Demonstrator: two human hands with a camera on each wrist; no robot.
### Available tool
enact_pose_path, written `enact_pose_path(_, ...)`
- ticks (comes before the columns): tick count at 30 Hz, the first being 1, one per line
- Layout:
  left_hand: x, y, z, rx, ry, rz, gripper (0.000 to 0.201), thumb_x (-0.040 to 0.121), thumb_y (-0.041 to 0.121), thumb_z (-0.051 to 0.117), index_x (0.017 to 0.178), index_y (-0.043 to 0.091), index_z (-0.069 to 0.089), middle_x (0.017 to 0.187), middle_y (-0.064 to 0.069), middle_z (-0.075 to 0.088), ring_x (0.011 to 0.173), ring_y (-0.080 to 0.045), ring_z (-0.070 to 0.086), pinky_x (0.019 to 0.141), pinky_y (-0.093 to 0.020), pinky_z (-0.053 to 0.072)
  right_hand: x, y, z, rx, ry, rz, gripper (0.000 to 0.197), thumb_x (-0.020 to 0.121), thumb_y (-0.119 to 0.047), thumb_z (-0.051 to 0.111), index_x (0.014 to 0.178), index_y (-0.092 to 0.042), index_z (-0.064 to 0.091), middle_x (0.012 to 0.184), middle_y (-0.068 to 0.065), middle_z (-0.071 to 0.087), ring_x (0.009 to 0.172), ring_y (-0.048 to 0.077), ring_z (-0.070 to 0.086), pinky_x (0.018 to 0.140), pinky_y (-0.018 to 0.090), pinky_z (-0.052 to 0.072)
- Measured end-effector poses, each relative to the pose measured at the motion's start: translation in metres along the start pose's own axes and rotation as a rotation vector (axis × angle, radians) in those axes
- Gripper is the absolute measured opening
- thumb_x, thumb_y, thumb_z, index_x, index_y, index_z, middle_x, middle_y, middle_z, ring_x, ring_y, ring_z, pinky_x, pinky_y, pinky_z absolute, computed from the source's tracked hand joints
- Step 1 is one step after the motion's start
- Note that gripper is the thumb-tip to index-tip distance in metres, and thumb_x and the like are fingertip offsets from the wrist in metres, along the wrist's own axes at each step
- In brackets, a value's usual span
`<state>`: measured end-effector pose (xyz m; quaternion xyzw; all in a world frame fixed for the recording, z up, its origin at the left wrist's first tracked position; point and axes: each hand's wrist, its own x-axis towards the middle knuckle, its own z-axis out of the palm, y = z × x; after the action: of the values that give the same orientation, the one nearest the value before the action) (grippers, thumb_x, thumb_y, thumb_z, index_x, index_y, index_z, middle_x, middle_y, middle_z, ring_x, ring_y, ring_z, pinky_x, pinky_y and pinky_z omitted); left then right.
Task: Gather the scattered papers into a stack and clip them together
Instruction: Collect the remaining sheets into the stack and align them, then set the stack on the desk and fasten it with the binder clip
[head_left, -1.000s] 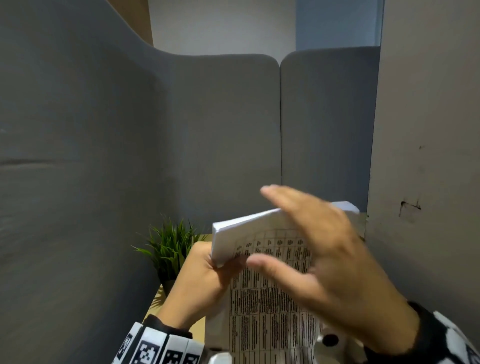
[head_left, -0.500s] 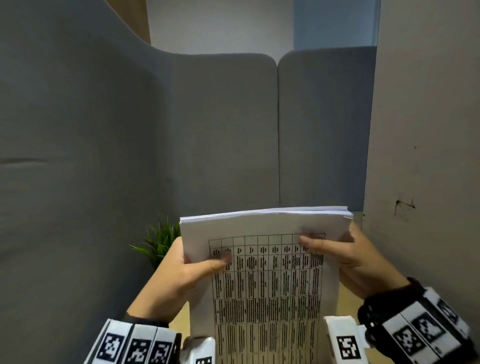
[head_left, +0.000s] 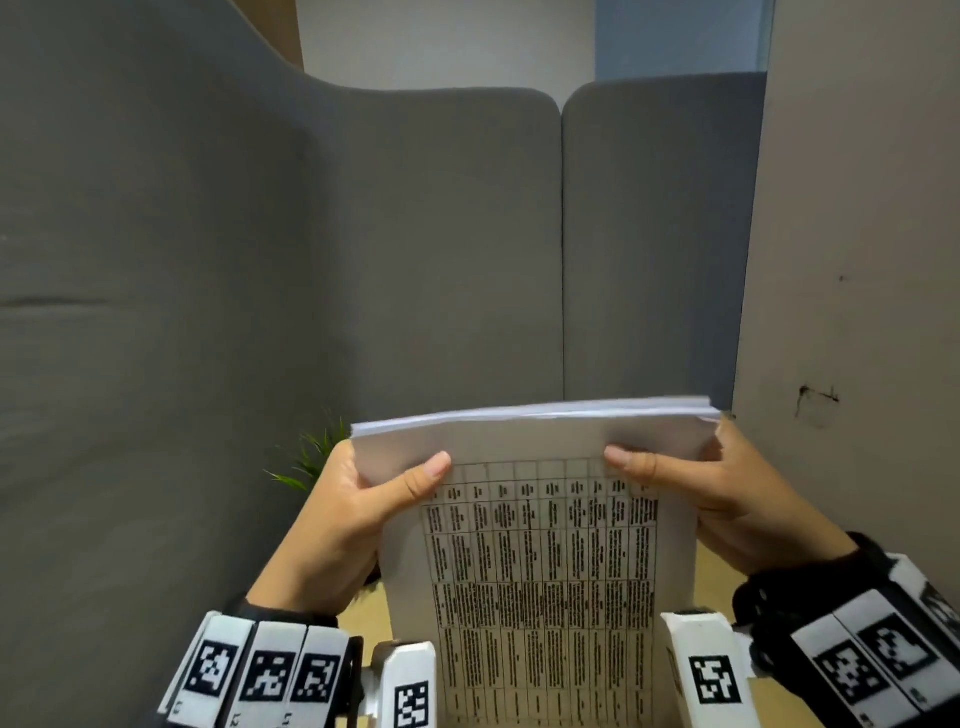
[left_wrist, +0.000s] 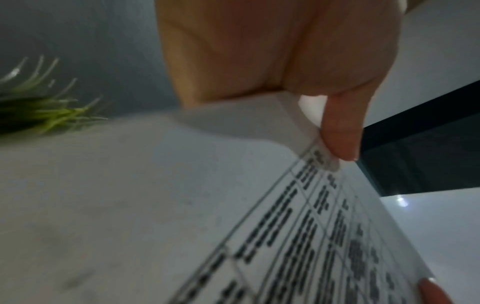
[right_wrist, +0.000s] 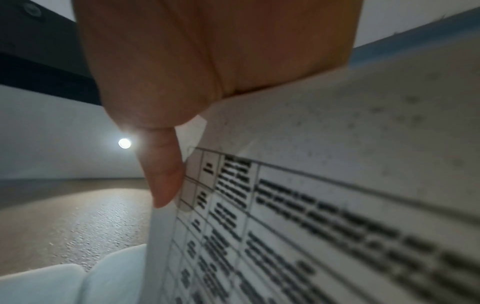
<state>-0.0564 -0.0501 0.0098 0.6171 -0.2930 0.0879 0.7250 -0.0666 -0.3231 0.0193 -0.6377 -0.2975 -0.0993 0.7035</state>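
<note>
A thick stack of white papers (head_left: 540, 545) stands upright on its bottom edge, its top sheet printed with a black table. My left hand (head_left: 358, 499) grips the stack's upper left side, thumb on the front sheet and fingers hidden behind. My right hand (head_left: 696, 483) grips the upper right side the same way. In the left wrist view the thumb of my left hand (left_wrist: 340, 131) presses the printed stack (left_wrist: 233, 205). The right wrist view shows my right hand (right_wrist: 166, 164) with its thumb on the stack (right_wrist: 311, 205). No clip is in sight.
Grey padded partition panels (head_left: 415, 260) enclose the desk on the left and back, and a beige wall (head_left: 857, 260) stands close on the right. A small green plant (head_left: 311, 457) sits behind my left hand. A strip of wooden desk (head_left: 374, 618) shows below the hands.
A second ago my right hand hovered open in front of the tilted stack held by the left. It has since taken the right side, and the stack now stands squared between both hands.
</note>
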Motion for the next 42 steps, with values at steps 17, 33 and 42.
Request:
enact_pose_path(17, 0.000, -0.010, -0.002, 0.077, 0.026, -0.043, 0.058, 0.045, 0.043, 0.095, 0.095, 0.023, 0.075, 0.095, -0.013, 0.075, 0.089, -0.026, 0.072, 0.072, -0.034, 0.059, 0.002, 0.015, -0.005, -0.057, 0.150, 0.129, 0.109, 0.030, -0.047, 0.099, 0.121, -0.008, 0.056, 0.106, 0.016, 0.073, 0.102, 0.032, 0.071, 0.090, 0.048, 0.057)
enact_pose_path(33, 0.003, -0.055, 0.009, 0.265, -0.117, -0.536, 0.022, 0.094, 0.008, 0.061, 0.113, 0.002, 0.069, 0.111, -0.017, 0.072, 0.105, -0.031, 0.068, 0.095, -0.040, 0.052, -0.001, 0.060, -0.045, -0.249, -0.101, 0.468, 0.024, 0.088, -0.009, 0.069, 0.111, -0.004, 0.070, 0.095, 0.009, 0.075, 0.083, 0.020, 0.071, 0.072, 0.030, 0.055)
enact_pose_path(42, 0.007, -0.117, -0.014, 0.494, -0.220, -0.824, 0.024, 0.084, 0.023, 0.068, 0.108, 0.020, 0.072, 0.105, -0.002, 0.075, 0.105, -0.018, 0.069, 0.101, -0.042, 0.050, -0.006, 0.122, -0.069, -0.799, -0.282, 0.810, 0.020, 0.084, -0.037, 0.077, 0.075, -0.021, 0.069, 0.065, -0.009, 0.068, 0.061, 0.004, 0.060, 0.058, 0.016, 0.042)
